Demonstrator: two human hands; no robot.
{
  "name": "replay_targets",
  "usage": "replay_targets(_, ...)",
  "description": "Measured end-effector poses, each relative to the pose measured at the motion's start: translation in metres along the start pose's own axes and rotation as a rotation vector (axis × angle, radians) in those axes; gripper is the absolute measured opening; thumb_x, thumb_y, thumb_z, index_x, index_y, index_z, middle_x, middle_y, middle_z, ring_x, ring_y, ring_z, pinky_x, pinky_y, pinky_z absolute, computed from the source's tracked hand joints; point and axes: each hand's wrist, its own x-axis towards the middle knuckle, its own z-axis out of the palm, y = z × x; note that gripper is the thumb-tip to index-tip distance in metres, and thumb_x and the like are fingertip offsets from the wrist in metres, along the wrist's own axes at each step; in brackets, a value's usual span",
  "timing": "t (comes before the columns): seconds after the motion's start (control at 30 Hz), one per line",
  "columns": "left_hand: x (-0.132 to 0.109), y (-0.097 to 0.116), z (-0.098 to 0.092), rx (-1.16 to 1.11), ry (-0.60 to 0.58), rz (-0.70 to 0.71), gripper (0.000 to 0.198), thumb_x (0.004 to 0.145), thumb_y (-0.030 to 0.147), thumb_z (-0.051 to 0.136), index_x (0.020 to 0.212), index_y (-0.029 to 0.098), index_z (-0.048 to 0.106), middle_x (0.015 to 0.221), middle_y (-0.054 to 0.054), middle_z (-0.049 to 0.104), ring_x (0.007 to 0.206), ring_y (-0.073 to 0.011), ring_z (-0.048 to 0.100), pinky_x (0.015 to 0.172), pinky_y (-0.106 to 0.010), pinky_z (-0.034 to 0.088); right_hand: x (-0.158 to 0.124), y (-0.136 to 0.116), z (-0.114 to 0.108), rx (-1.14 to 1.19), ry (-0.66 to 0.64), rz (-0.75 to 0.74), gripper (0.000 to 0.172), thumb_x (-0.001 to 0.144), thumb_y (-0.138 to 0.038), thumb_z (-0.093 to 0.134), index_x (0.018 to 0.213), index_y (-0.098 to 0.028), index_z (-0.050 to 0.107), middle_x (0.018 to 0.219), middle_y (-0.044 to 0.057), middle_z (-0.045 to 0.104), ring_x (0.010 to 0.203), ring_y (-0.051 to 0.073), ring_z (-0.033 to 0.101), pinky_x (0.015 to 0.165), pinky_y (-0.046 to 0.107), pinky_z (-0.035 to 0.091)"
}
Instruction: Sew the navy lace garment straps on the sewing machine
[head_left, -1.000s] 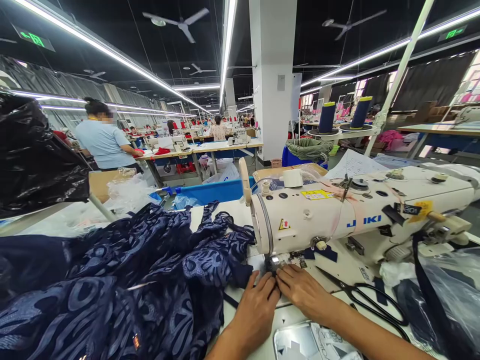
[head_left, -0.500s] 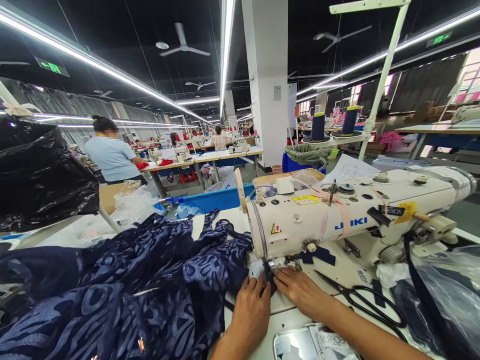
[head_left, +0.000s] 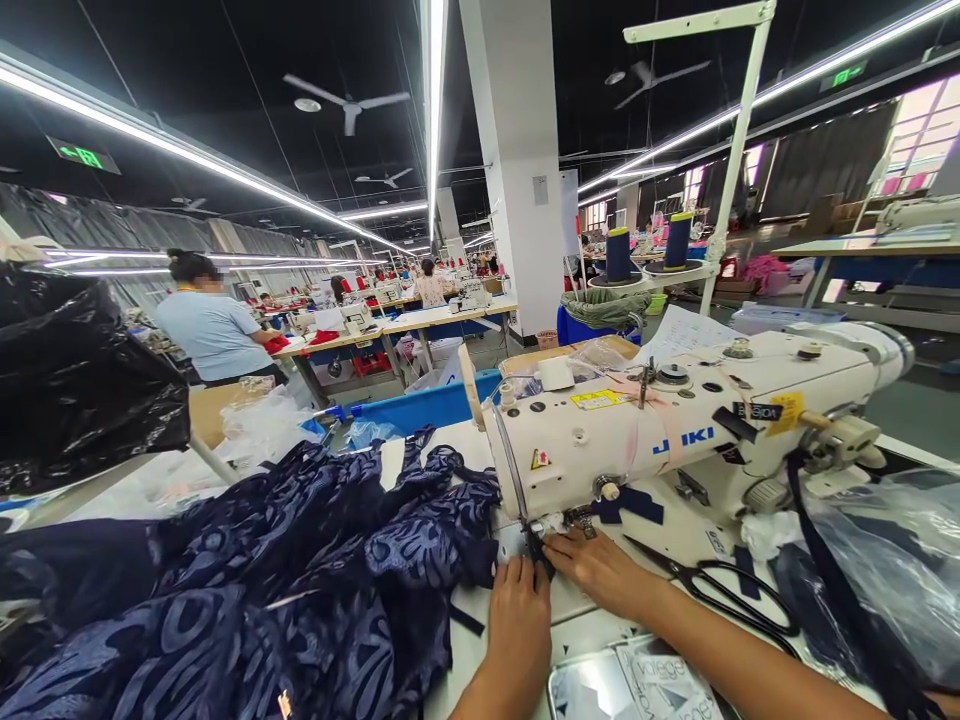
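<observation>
Both hands are at the needle end of the white sewing machine (head_left: pixel 600 440), which lies across the right half of the desk (head_left: pixel 581 632). The small dark cloth (head_left: pixel 537 553) is there, under or just by the needle area; the exact contact is hidden by fingers.

Left hand (head_left: pixel 520 608): fingers side by side, slightly bent, tips on the near left edge of the cloth. Thumb hidden; cannot tell whether it pinches or only presses. Right hand (head_left: pixel 592 572): palm down, fingers low and reaching left, tips at the cloth's right edge. Grip underneath not visible. Judgement: one hand per side suits holding the piece flat and straight.

Large navy patterned fabric (head_left: pixel 300 590) is heaped on the left, its right end beside the needle area; likely placed there to be within the left hand's reach without crowding the right arm. A dark strip (head_left: pixel 468 620) lies just left of the left hand.

Black scissors (head_left: pixel 684 573) rest right of the right hand, blades pointing to the needle end, handles toward the near right; probably so set for easy pick-up. A silver tin (head_left: pixel 589 690) sits near, between the forearms.
</observation>
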Motion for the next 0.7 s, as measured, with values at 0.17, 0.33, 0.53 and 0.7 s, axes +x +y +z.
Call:
replay_targets(0.17,0.002,0.001,0.002,0.016,0.014,-0.01,0.032,0.068,-0.004,0.043,0.089,0.007,0.064,0.077,-0.011,0.064,0.074,-0.0236,0.059,0.065,-0.037,0.051,-0.001,0.001,0.0,0.035,-0.041,0.008,0.034,0.071,0.002,0.052,0.103,-0.008,0.061,0.102,0.012,0.066,0.089,0.021,0.061,0.08,0.032,0.047)
replay_targets(0.33,0.002,0.001,0.0,0.014,0.021,-0.029,0.033,0.066,-0.005,0.044,0.089,0.008,0.064,0.079,-0.011,0.064,0.076,-0.0228,0.059,0.067,-0.036,0.051,-0.001,0.001,-0.003,0.045,-0.101,0.02,0.039,0.071,0.003,0.048,0.107,-0.008,0.06,0.107,0.013,0.065,0.091,0.023,0.06,0.081,0.034,0.047)
replay_targets(0.53,0.004,0.002,-0.003,0.022,0.012,-0.047,0.032,0.064,-0.005,0.048,0.088,0.008,0.064,0.077,-0.009,0.063,0.075,-0.0224,0.058,0.064,-0.034,0.051,-0.002,0.001,0.0,0.027,-0.07,0.048,0.042,0.069,0.004,0.046,0.107,-0.008,0.06,0.105,0.011,0.066,0.089,0.022,0.061,0.08,0.034,0.047)
replay_targets(0.7,0.01,0.003,-0.005,0.027,0.012,-0.082,0.03,0.063,-0.004,0.052,0.087,0.01,0.065,0.077,-0.007,0.063,0.073,-0.0213,0.058,0.064,-0.034,0.051,-0.004,0.002,0.009,0.028,-0.041,0.065,0.045,0.066,0.005,0.047,0.107,-0.009,0.06,0.105,0.011,0.066,0.089,0.023,0.061,0.08,0.036,0.047)
